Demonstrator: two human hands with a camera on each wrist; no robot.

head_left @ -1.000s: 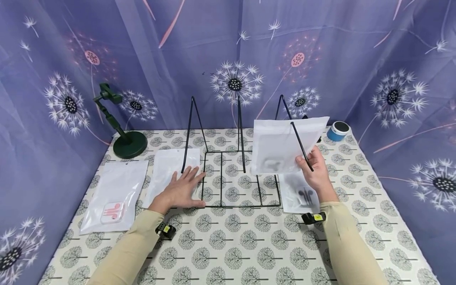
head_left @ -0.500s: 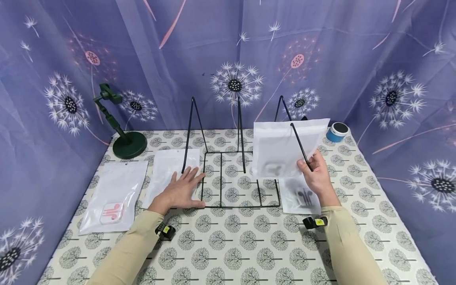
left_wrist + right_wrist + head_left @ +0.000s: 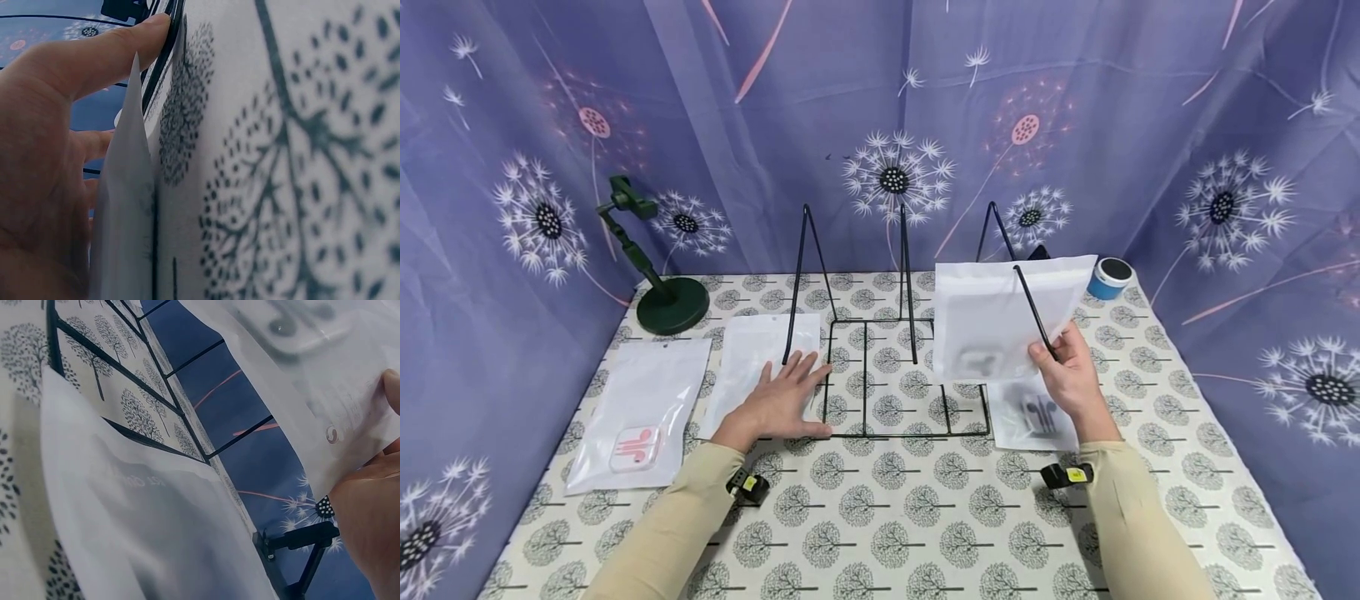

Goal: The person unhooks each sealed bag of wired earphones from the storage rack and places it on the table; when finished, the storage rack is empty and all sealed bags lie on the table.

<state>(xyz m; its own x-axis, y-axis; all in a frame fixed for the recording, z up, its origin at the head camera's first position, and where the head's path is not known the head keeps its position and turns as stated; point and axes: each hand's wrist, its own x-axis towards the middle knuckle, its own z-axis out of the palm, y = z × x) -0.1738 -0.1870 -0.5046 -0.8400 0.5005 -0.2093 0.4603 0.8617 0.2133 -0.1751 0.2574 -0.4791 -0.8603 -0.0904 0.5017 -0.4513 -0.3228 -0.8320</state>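
Observation:
A white zip pouch (image 3: 1000, 317) with a faintly visible case inside is pinched between thumb and fingers of my right hand (image 3: 1071, 375). The right sloping prong (image 3: 1036, 312) of a black wire rack (image 3: 906, 434) comes out through the pouch near its top edge; the pouch hangs in front of the rack's right side. My left hand (image 3: 786, 396) lies with fingers spread over a white pouch (image 3: 737, 358) and the rack's left edge. In the left wrist view, the thumb (image 3: 119, 56) touches the black wire. Beneath the held pouch lies another pouch (image 3: 1033, 417) showing dark earphones.
At the far left lies a pouch (image 3: 658, 375) with pink earphones. Behind it stands a dark green stand (image 3: 673, 304). A blue and white round speaker-like object (image 3: 1108, 279) sits at the back right. Two other prongs, left (image 3: 795, 292) and middle (image 3: 908, 292), point forward from the rack.
My right hand and the held pouch have come slightly down and toward me along the right prong. The left hand and rack have stayed put.

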